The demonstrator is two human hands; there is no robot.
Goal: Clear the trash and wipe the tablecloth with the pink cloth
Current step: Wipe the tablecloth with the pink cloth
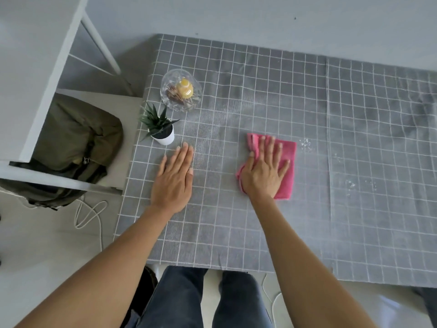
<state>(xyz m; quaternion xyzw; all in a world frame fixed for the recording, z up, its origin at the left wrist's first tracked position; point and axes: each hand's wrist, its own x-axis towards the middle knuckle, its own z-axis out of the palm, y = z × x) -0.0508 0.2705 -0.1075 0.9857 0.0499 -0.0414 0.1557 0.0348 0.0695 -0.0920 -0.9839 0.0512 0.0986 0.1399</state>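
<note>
The right hand is pressed flat, fingers straight and spread, on the pink cloth at mid-counter. The left hand is laid open, palm down, on the grey checked tablecloth. Water droplets are seen just right of the cloth; broad bare tablecloth is shown beyond.

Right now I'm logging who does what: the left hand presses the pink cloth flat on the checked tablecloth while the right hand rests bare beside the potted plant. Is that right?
Not quite: the hands are swapped. In the head view the right hand presses the pink cloth flat on the checked tablecloth, while the left hand rests bare beside the potted plant.
</note>
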